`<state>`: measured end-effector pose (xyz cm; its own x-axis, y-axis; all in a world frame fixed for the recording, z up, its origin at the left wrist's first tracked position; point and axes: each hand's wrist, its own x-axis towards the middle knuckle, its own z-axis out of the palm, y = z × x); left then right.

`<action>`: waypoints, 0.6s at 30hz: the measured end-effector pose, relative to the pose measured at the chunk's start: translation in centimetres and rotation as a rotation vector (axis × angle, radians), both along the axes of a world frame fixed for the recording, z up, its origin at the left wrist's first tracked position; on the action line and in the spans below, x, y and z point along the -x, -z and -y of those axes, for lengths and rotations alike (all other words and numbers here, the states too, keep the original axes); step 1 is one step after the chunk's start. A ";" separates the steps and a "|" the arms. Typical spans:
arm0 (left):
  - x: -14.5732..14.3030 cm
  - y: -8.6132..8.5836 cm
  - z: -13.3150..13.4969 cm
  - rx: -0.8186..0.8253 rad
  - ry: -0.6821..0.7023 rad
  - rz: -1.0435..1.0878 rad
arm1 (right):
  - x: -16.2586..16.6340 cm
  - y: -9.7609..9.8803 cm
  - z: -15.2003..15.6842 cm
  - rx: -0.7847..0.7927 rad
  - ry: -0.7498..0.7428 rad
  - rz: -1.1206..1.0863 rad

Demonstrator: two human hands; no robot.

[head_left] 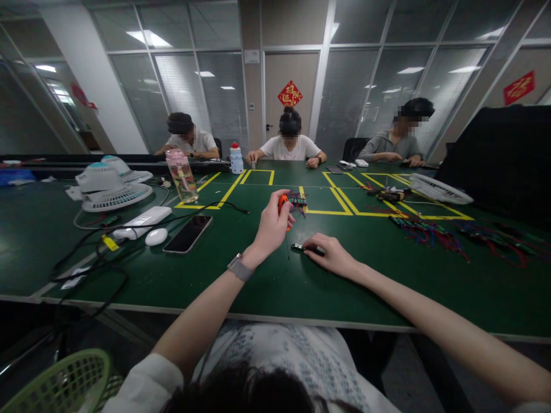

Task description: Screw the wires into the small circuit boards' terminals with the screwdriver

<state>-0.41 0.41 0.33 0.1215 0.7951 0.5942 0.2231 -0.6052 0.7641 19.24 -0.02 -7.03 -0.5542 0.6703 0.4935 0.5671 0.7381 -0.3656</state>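
My left hand point(275, 221) is closed around the orange handle of a screwdriver point(283, 202). Its thin dark shaft points down toward the table, and its tip hangs close to the far end of a small black part. My right hand point(331, 252) rests on the table with its fingers pressed on that slim black part point(298, 246), which has a silvery end; most of it hides under the fingers. Just beyond my left hand lies a bundle of small green boards with red and blue wires point(298, 201).
Left on the green table point(241, 281) are a phone point(188, 234), a white earbud case point(156, 237), a power strip point(142, 222), cables, fans point(116, 192) and a water bottle point(182, 175). More wired boards point(426, 232) lie right. Several people sit opposite. A green basket point(64, 381) stands below left.
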 end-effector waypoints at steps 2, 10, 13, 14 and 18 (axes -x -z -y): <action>-0.2 0.1 0.1 0.020 0.056 0.092 | 1.1 -0.2 0.7 0.008 -0.083 -0.005; -0.5 0.8 0.6 -0.124 0.074 0.137 | 0.7 -0.5 0.9 0.110 -0.155 -0.089; -0.6 1.1 0.6 -0.155 0.054 0.109 | 0.6 -0.5 0.5 0.177 -0.138 -0.134; -0.6 1.1 0.6 -0.155 0.048 0.098 | 0.6 -0.5 0.5 0.192 -0.133 -0.143; -0.7 1.3 0.5 -0.132 0.050 0.079 | 0.6 -0.3 0.3 0.214 -0.122 -0.168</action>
